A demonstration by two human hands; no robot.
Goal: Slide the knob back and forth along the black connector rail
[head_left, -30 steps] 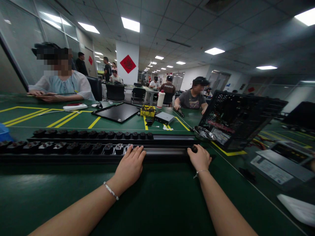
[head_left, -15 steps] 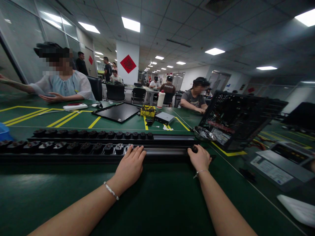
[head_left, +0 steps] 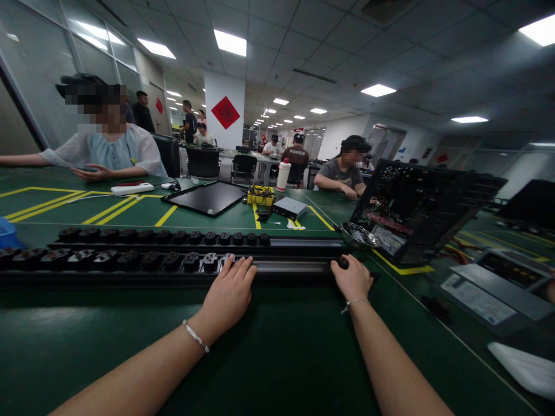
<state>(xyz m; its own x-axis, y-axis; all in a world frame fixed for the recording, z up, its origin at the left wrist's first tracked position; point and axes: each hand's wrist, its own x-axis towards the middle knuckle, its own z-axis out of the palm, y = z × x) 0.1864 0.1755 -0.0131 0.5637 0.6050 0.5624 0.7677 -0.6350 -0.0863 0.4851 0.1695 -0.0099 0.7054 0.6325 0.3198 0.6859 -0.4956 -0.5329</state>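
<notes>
Two long black rails lie across the table, both lined with several dark block-like pieces. My left hand (head_left: pixel 230 289) rests on the near rail (head_left: pixel 292 267), its fingers stretched out over the last pieces of the row (head_left: pixel 191 262). Its thumb and whatever lies under the palm are hidden. At the right end of that rail, my right hand (head_left: pixel 353 278) is closed around a small round black knob (head_left: pixel 343 263), which shows between thumb and forefinger. Behind runs the far rail (head_left: pixel 303 243), with its own row of black pieces (head_left: pixel 162 237).
Right of the rails stand a metal bowl (head_left: pixel 359 236), an open computer case (head_left: pixel 416 214) and a power supply (head_left: pixel 489 292). Farther back are a black panel (head_left: pixel 206 198), a grey drive (head_left: pixel 290 207) and a bottle (head_left: pixel 283 175). Two people sit across the table.
Both my hands and the rails stay in place. The person at the left has shifted an outstretched arm slightly; the seated person at the right has moved a little to the left.
</notes>
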